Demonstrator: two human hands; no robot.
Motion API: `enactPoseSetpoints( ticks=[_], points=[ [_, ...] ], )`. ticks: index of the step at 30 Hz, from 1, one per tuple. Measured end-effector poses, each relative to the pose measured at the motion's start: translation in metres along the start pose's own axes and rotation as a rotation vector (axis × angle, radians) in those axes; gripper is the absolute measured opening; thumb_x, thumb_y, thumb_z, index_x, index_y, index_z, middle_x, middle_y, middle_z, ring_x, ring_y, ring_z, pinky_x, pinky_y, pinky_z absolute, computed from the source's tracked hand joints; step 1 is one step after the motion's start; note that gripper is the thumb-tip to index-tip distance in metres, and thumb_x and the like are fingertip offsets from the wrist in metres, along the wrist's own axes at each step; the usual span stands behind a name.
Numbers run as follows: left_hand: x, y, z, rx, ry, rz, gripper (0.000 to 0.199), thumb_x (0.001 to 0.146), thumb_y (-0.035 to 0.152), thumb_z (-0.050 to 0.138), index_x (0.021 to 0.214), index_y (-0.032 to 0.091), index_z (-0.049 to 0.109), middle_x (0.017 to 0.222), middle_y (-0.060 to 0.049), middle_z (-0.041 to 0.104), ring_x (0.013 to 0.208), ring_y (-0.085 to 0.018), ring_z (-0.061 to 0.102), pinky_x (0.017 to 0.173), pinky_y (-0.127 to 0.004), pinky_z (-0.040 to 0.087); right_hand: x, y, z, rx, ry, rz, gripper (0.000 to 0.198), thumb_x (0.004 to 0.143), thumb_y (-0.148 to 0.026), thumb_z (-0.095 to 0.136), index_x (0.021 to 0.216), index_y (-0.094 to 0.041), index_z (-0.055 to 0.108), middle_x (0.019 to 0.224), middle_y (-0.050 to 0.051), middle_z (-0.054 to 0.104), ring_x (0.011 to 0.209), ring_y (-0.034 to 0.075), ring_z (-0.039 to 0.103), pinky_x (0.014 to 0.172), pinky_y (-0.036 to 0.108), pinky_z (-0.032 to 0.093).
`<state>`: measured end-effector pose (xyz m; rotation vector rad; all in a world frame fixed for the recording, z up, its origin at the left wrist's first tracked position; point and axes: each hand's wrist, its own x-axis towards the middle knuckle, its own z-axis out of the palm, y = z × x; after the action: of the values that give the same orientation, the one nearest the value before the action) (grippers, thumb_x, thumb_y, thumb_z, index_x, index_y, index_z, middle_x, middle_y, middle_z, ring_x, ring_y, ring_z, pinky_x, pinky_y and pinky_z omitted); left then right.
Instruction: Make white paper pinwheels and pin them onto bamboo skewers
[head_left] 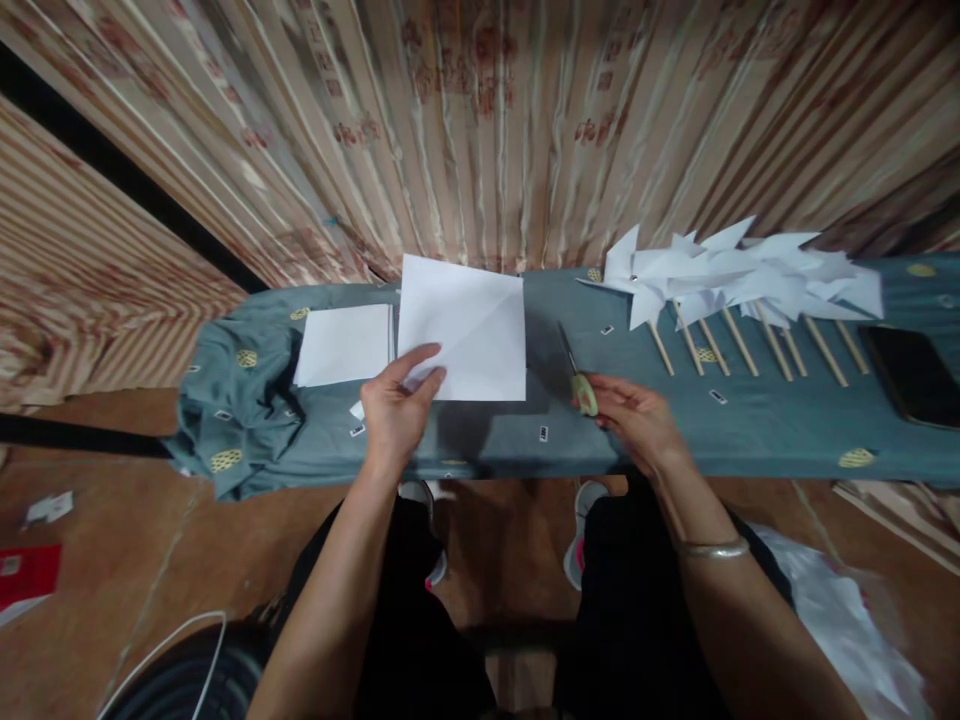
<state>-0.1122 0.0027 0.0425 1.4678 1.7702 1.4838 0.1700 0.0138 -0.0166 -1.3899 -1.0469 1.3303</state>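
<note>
A square sheet of white paper with a faint diagonal crease is pinched at its lower left corner by my left hand, thumb and fingers closed on it. The sheet is held up above the cloth and casts a shadow beneath. To its right, my right hand grips a pair of scissors by the light green handles. The scissors' blades point away from me and look closed. Apart from the paper, the scissors touch only my right hand.
A stack of white paper lies left on the blue-green cloth. Several white paper pinwheels on wooden sticks lie at the right, beside a black phone. A patterned curtain hangs behind. A plastic bag sits on the floor.
</note>
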Motion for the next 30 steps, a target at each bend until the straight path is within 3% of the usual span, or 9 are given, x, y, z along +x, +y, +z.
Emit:
enactPoseSetpoints(
  ticks=[2, 5, 9, 13, 18, 25, 30],
  points=[
    [0.01, 0.008, 0.001, -0.014, 0.016, 0.031, 0.027, 0.069, 0.026, 0.075, 0.095, 0.02, 0.078, 0.086, 0.0, 0.077, 0.064, -0.013, 0.064, 0.063, -0.026, 0.054, -0.003, -0.005, 0.01, 0.215, -0.09, 0.066, 0.04, 0.06, -0.04, 0.084, 0.094, -0.021, 0.072, 0.087, 0.007, 0.076, 0.073, 0.021, 0.072, 0.055, 0.028, 0.053],
    [0.02, 0.012, 0.003, -0.056, 0.013, 0.05, 0.026, 0.068, 0.025, 0.076, 0.094, 0.02, 0.078, 0.09, -0.001, 0.077, 0.074, -0.015, 0.067, 0.07, -0.027, 0.054, -0.011, -0.009, 0.022, 0.32, -0.208, 0.144, 0.039, 0.061, -0.042, 0.086, 0.092, -0.022, 0.072, 0.087, 0.006, 0.076, 0.073, 0.018, 0.07, 0.06, 0.028, 0.055],
    [0.018, 0.005, 0.001, -0.047, 0.043, 0.003, 0.025, 0.07, 0.023, 0.075, 0.094, 0.021, 0.078, 0.092, -0.001, 0.077, 0.085, -0.019, 0.069, 0.08, -0.032, 0.056, -0.019, -0.006, 0.029, 0.217, -0.297, 0.154, 0.045, 0.066, -0.047, 0.082, 0.101, -0.02, 0.071, 0.076, 0.003, 0.072, 0.061, 0.013, 0.063, 0.055, 0.026, 0.051],
    [0.015, -0.002, -0.008, -0.004, 0.046, -0.018, 0.024, 0.07, 0.022, 0.075, 0.094, 0.022, 0.077, 0.085, 0.001, 0.076, 0.08, -0.018, 0.068, 0.074, -0.031, 0.056, -0.025, -0.004, 0.031, 0.074, -0.371, 0.112, 0.05, 0.072, -0.053, 0.076, 0.106, -0.017, 0.071, 0.067, 0.002, 0.067, 0.053, 0.012, 0.056, 0.049, 0.024, 0.044],
    [0.013, -0.006, -0.012, 0.023, 0.06, -0.058, 0.026, 0.069, 0.023, 0.075, 0.095, 0.023, 0.077, 0.077, 0.003, 0.074, 0.059, -0.012, 0.06, 0.059, -0.026, 0.052, -0.033, -0.008, 0.034, -0.058, -0.598, -0.034, 0.059, 0.073, -0.059, 0.072, 0.114, -0.016, 0.07, 0.086, 0.008, 0.074, 0.071, 0.016, 0.063, 0.068, 0.03, 0.051],
    [0.009, -0.007, -0.008, 0.011, 0.018, -0.017, 0.024, 0.07, 0.02, 0.076, 0.094, 0.023, 0.077, 0.093, 0.0, 0.076, 0.085, -0.017, 0.068, 0.084, -0.031, 0.055, -0.031, -0.013, 0.035, -0.134, -0.683, 0.002, 0.064, 0.072, -0.063, 0.072, 0.114, -0.016, 0.07, 0.09, 0.008, 0.073, 0.078, 0.018, 0.066, 0.074, 0.032, 0.053],
    [0.009, -0.007, -0.004, 0.024, -0.006, -0.006, 0.024, 0.071, 0.018, 0.075, 0.095, 0.022, 0.076, 0.093, 0.0, 0.076, 0.091, -0.018, 0.069, 0.088, -0.033, 0.055, -0.028, -0.013, 0.036, -0.123, -0.714, 0.027, 0.063, 0.071, -0.063, 0.072, 0.113, -0.015, 0.07, 0.085, 0.007, 0.072, 0.074, 0.017, 0.066, 0.073, 0.031, 0.053]
  ],
)
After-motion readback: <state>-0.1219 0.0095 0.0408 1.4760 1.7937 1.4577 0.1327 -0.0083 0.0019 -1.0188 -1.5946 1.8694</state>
